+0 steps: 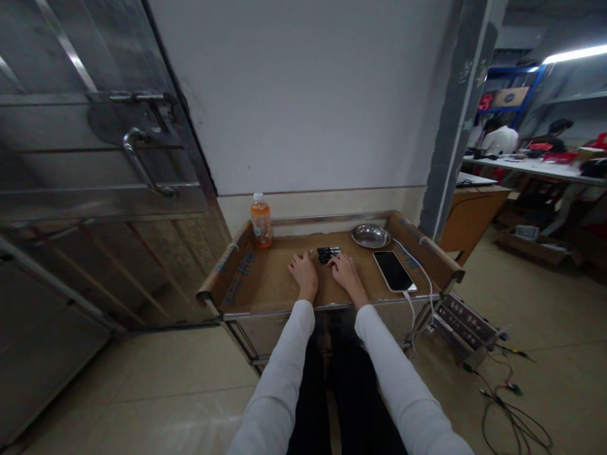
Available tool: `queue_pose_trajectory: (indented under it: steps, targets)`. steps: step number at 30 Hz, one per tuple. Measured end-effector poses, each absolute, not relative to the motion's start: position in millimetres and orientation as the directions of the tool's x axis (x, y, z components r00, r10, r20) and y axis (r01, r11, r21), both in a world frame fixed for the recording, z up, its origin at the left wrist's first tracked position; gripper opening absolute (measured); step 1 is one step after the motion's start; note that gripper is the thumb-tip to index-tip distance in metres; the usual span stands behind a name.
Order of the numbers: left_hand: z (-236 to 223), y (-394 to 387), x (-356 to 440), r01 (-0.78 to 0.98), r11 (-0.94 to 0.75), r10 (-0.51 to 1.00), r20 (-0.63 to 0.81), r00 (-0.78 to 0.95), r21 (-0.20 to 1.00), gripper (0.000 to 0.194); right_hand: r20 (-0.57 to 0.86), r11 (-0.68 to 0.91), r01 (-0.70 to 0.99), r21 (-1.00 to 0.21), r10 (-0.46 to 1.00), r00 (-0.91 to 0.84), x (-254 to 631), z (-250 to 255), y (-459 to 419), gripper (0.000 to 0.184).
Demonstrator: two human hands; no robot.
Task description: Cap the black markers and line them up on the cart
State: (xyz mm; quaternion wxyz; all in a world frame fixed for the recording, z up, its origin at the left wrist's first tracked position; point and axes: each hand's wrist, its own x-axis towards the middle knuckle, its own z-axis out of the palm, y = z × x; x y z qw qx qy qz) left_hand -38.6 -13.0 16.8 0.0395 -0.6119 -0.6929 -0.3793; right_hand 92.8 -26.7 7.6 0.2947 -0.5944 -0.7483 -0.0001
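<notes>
Several black pens (327,251) lie side by side in a small group on the brown cardboard (270,287) lining the tray-like cart top. To the left of the pens rests my left hand (304,273), its fingers slightly apart on the cardboard with nothing visible in them. My right hand (345,272) is at the near right side of the group, fingers bent and apart. Its fingertips reach the pens' ends; whether they press on them I cannot make out.
A bottle of orange drink (262,222) stands at the back left. At the right are a shallow metal dish (370,236) and a phone (394,272) with a white cable. Raised cardboard sides edge the cart. A metal door (95,139) is left; people sit far right.
</notes>
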Motion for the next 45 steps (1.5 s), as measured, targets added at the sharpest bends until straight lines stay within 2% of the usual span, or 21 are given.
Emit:
queue_pose_trajectory:
  steps: [3,6,10,13,16,21,31,45]
  targets:
    - [18.0,-11.7,-38.1,0.8,-0.276,0.831,0.55,-0.079,0.533,0.034,0.478,0.299,0.878,-0.374,0.873,-0.093,92.6,7.1,-25.7,0.029]
    - [16.8,-12.0,-35.8,0.664,-0.539,0.776,0.612,0.153,0.519,0.034,0.569,0.289,0.861,-0.418,0.822,0.001,93.0,7.2,-25.4,0.038]
    - [15.0,-13.6,-32.4,0.565,-0.665,0.718,0.624,0.307,0.488,0.033,0.623,0.319,0.849,-0.42,0.782,0.015,94.1,6.5,-24.9,0.048]
    - [15.7,-13.3,-31.1,0.528,-0.68,0.699,0.668,0.256,0.509,0.033,0.595,0.297,0.861,-0.413,0.804,0.008,93.7,6.0,-23.6,0.038]
    - [16.3,-11.4,-30.2,0.517,-0.677,0.665,0.736,0.124,0.524,0.038,0.585,0.312,0.844,-0.437,0.811,0.003,92.5,5.8,-21.8,0.026]
    - [11.0,-6.0,-28.6,0.453,-0.707,0.62,0.784,0.028,0.543,0.044,0.586,0.379,0.782,-0.496,0.81,-0.021,92.2,4.3,-19.4,0.021]
    - [11.4,-6.3,-30.5,0.424,-0.713,0.595,0.802,-0.056,0.559,0.042,0.569,0.396,0.733,-0.553,0.822,-0.016,92.0,1.8,-17.4,0.018]
    - [21.5,-16.3,-35.5,0.474,-0.654,0.603,0.785,-0.145,0.59,0.019,0.571,0.455,0.664,-0.594,0.82,-0.051,94.3,3.9,-16.9,0.026]
